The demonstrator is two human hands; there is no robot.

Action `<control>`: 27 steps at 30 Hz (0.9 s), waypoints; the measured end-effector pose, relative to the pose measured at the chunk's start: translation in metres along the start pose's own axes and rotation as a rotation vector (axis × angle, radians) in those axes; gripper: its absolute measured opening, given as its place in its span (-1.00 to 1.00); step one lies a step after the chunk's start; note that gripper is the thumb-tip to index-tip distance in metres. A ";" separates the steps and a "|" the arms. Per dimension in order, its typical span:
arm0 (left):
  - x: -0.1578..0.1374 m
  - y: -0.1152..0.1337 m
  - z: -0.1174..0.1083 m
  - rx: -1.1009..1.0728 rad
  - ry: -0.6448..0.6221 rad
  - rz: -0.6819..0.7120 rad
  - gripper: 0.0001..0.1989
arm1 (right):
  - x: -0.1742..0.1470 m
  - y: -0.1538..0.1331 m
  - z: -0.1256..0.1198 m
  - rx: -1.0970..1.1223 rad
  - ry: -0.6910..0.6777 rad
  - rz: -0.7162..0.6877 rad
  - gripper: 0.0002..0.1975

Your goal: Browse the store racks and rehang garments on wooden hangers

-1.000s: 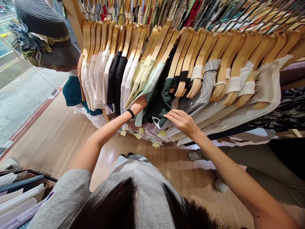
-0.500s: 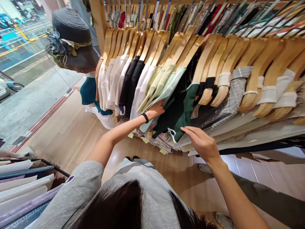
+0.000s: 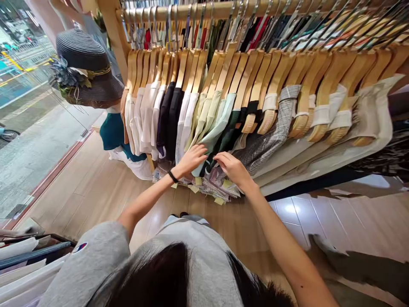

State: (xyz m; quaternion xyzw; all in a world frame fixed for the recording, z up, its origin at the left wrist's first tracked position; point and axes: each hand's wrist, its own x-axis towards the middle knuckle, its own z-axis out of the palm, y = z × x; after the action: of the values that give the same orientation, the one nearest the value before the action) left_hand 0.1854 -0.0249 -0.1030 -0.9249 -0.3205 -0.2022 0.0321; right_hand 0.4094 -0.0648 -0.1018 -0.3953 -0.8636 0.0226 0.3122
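Beside the green top [image 3: 227, 134], the right hand [image 3: 234, 169] is nearly closed; the left hand [image 3: 191, 159], loosely outstretched, is at the mint top [image 3: 220, 124]. Whether either grips cloth, I cannot tell.

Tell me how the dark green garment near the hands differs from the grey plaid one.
Surface: the dark green garment looks plain, while the grey plaid garment has a checked pattern.
Shade: the dark green garment is deeper in tone; the grey plaid garment is lighter.
Place: the dark green garment's lower part is by the right hand's fingertips; the grey plaid garment hangs farther right.
Shared: both hang in the same row of wooden hangers.
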 end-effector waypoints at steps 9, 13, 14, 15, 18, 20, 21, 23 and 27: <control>-0.035 -0.074 -0.035 0.059 0.554 -0.830 -0.75 | 0.006 -0.005 0.012 -0.004 0.115 0.033 -0.78; -0.008 -0.055 -0.029 0.141 0.403 -0.771 -0.78 | 0.011 -0.013 0.014 -0.111 0.138 0.125 -0.75; -0.003 -0.050 -0.028 0.166 0.378 -0.752 -0.77 | 0.014 -0.017 0.011 -0.153 0.144 0.155 -0.75; 0.001 -0.045 -0.028 0.190 0.353 -0.735 -0.76 | 0.019 -0.021 0.007 -0.190 0.154 0.181 -0.76; 0.008 -0.036 -0.029 0.220 0.314 -0.716 -0.72 | 0.054 -0.040 -0.010 -0.197 0.209 0.192 -0.74; 0.009 -0.032 -0.030 0.212 0.295 -0.716 -0.72 | 0.098 -0.054 -0.019 -0.085 0.249 0.161 -0.72; 0.010 -0.030 -0.031 0.202 0.281 -0.711 -0.72 | 0.127 -0.060 -0.020 -0.008 0.258 0.151 -0.71; 0.010 -0.027 -0.032 0.178 0.255 -0.685 -0.70 | 0.190 -0.070 -0.015 0.126 0.248 0.159 -0.67; 0.008 -0.027 -0.034 0.158 0.243 -0.604 -0.62 | 0.306 -0.077 0.014 0.114 0.096 0.340 -0.69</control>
State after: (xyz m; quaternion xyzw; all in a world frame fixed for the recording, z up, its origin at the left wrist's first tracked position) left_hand 0.1630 -0.0053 -0.0704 -0.7517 -0.5888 -0.2861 0.0803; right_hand 0.1993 0.0981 0.0689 -0.5180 -0.7656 0.1050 0.3666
